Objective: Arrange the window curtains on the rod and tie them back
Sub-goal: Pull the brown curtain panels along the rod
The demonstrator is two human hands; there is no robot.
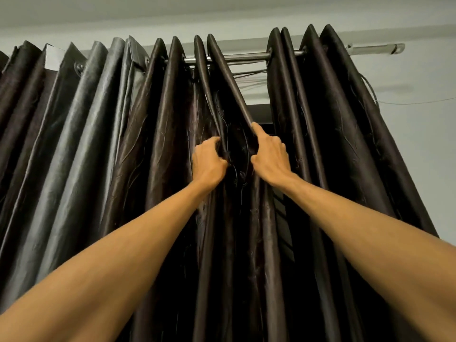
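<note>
Dark pleated curtains [153, 144] hung by eyelets on a metal rod [246, 56] just below the ceiling [172, 8]. Below the rod's bare middle stretch, left hand [208, 162] clenched on one fold, right hand [270, 156] grasping the neighbouring fold's edge, thumb extended upward along it. Right of that bare stretch, further pleats bunched near the rod's wall bracket [397, 48].

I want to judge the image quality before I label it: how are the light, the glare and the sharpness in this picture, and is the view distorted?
Head view: dim, soft light; satin sheen on the curtain folds at left, while the folds below the hands are almost black. Left hand and right hand look fairly sharp, the forearms near the bottom edge softer. The rod slopes and the folds fan outward, a wide-angle effect.
</note>
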